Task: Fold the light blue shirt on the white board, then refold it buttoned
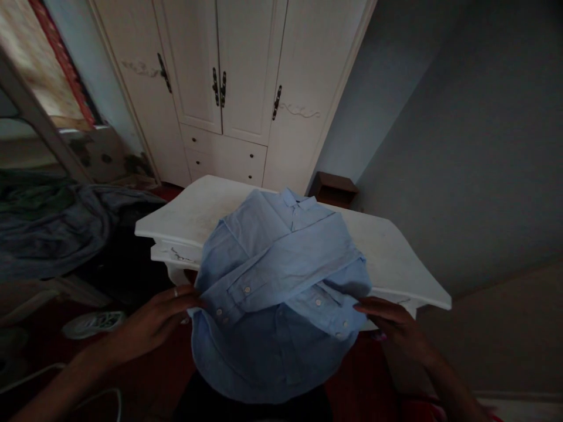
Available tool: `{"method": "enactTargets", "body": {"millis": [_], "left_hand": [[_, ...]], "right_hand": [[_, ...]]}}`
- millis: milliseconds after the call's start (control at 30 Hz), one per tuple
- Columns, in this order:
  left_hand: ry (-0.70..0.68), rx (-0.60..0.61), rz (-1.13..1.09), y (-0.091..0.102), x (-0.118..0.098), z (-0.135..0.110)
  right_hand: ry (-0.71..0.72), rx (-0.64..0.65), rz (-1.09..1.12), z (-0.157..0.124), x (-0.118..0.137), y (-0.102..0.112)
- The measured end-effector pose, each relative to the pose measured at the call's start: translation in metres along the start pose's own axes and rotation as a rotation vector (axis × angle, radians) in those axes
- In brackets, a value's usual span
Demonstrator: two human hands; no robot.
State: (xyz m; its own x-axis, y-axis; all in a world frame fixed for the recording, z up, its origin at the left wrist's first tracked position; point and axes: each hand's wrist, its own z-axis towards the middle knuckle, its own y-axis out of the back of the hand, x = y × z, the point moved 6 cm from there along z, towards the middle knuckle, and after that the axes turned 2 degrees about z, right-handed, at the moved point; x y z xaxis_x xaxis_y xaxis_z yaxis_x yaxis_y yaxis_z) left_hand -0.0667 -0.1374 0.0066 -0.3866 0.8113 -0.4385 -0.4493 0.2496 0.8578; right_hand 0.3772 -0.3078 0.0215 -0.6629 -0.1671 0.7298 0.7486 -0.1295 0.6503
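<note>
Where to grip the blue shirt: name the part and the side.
Grip the blue shirt at its folded side edges, from left and right, where the left hand and right hand touch it. Its sleeves lie crossed over the middle and its hem overhangs the table, so side holds likely keep the folds.

White table (396, 258), light blue shirt (281, 281) lying on it, hem overhanging the near edge

Matt woven blue cloth shirt (281, 281) lies on a smooth white-painted wooden table (396, 258).
</note>
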Motion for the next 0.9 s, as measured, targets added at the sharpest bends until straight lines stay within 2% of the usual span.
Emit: {"method": "enactTargets", "body": {"millis": [167,300,467,667,800,900], "left_hand": [[0.039,0.082,0.061,-0.025,0.002,-0.019],[0.048,0.022,-0.031,-0.02,0.002,-0.028],[0.121,-0.182,-0.257,0.007,0.007,-0.037],[0.193,-0.463,-0.319,0.045,-0.005,-0.05],[0.316,-0.661,-0.425,0.055,-0.004,-0.053],[0.351,-0.798,-0.486,0.059,-0.005,-0.04]], "right_hand": [[0.021,0.022,-0.091,-0.038,-0.005,-0.021],[0.013,0.041,-0.112,-0.061,-0.002,-0.019],[0.021,-0.132,-0.091,-0.07,0.012,0.008],[0.029,-0.391,0.126,-0.068,0.036,0.036],[0.092,-0.46,0.278,-0.052,0.039,0.052],[0.101,-0.457,0.249,-0.03,0.035,0.066]]}}
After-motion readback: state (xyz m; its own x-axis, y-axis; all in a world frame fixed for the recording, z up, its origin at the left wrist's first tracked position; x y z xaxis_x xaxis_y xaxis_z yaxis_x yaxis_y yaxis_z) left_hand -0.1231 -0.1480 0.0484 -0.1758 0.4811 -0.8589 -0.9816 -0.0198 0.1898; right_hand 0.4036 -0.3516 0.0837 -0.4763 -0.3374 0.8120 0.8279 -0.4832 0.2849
